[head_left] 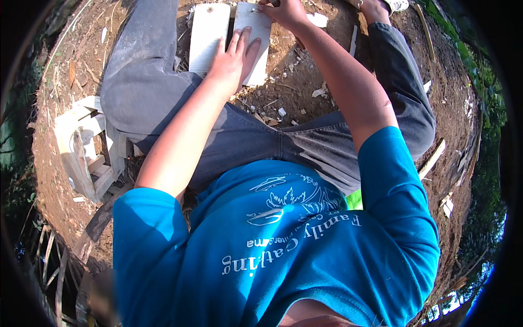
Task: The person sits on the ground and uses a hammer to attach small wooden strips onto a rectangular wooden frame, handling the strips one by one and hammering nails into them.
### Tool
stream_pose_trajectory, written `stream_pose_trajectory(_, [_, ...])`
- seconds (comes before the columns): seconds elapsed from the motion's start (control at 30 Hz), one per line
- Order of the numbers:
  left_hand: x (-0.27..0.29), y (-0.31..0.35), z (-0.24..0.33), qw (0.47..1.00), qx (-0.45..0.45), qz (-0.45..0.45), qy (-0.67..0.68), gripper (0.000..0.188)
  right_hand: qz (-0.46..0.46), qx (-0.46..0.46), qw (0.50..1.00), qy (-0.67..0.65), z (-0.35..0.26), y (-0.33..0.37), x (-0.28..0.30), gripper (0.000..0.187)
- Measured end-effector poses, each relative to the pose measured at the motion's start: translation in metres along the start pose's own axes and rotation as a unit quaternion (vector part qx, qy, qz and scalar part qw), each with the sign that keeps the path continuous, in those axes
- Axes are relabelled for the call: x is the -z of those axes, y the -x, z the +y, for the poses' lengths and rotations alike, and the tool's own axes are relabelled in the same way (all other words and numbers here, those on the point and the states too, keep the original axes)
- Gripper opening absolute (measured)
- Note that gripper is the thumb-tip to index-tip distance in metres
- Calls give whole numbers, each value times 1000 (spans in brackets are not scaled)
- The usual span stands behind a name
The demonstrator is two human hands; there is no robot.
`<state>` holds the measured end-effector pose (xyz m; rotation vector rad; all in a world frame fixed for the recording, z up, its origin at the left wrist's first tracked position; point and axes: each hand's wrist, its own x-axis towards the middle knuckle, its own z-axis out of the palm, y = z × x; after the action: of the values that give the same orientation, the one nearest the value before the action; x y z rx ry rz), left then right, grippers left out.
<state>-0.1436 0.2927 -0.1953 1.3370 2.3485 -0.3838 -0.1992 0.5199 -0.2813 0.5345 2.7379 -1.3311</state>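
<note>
Two pale wooden boards lie side by side on the ground between my legs, a left board (208, 41) and a right board (255, 52), with a narrow gap between them. My left hand (233, 61) rests flat with its fingers stretched out, mostly over the right board's left side. At that board's far end, my right hand (286, 12) has its fingers bent and drawn together. A small light spot (254, 10) shows on the wood near its fingertips; its kind is too small to tell. Whatever the right fingers hold is hidden.
A small structure of nailed wooden slats (81, 158) stands at the left beside my knee. Wood chips (320, 90) and splinters litter the brown soil around the boards. My bent legs (141, 82) flank the work. Dry sticks (433, 159) lie at the right, with green plants beyond.
</note>
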Motion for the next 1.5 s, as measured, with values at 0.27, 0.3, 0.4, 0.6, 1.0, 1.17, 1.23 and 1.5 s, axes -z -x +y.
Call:
stream_pose_trajectory(0.27, [22, -14, 7, 993, -66, -75, 57, 136, -58, -34, 996, -66, 19, 4, 31, 36])
stream_pose_trajectory(0.3, [6, -16, 11, 997, -54, -34, 50, 136, -49, -30, 997, -50, 21, 7, 37, 37])
stream_pose_trajectory(0.4, [-20, -15, 17, 995, -38, 46, 74, 124, -43, -55, 997, 13, 20, 19, 49, 38])
stream_pose_trajectory(0.6, [13, -23, 11, 989, -49, -107, 92, 121, -3, -75, 997, -24, -5, 48, 61, 36])
stream_pose_trajectory(1.0, [23, -19, 19, 986, -7, -152, 62, 127, -56, -27, 998, 18, -54, 123, 64, 23])
stream_pose_trajectory(1.17, [35, -9, 24, 984, 60, -110, 124, 125, -25, 39, 998, -44, -70, 131, 71, 22])
stream_pose_trajectory(1.23, [25, -11, 34, 980, 97, -103, 142, 119, -82, 24, 994, 72, -44, 115, 62, 21])
stream_pose_trajectory(1.5, [4, -10, 48, 971, 183, -58, 143, 106, 43, 159, 980, -113, -105, 134, 97, 26])
